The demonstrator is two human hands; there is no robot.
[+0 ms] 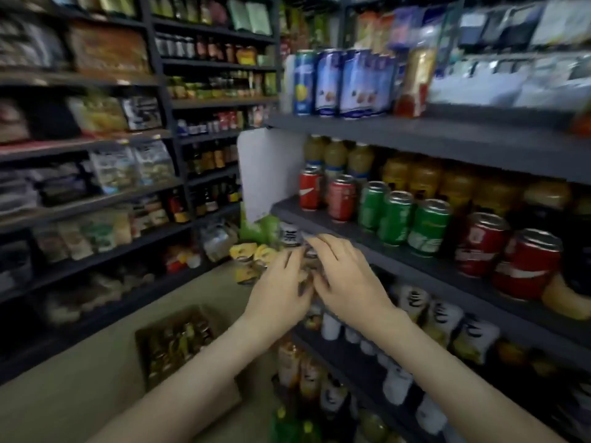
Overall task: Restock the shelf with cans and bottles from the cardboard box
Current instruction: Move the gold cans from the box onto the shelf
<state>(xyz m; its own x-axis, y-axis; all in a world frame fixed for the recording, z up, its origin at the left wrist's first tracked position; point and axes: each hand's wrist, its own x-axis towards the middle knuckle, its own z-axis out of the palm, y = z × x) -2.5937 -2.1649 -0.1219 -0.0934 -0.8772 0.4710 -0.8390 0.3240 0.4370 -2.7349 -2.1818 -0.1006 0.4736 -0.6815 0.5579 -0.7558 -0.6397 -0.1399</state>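
Metal cans (309,258), blurred, btwn L grip (281,292) curled round them & R grip (348,276), state unclear

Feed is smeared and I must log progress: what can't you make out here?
Head view:
Whatever the left hand and right hand hold: hidden behind them, motion-blurred.
The brown cardboard box: contents blurred, dim.
The dark grey shelf of red and green cans: right end cut by frame edge.
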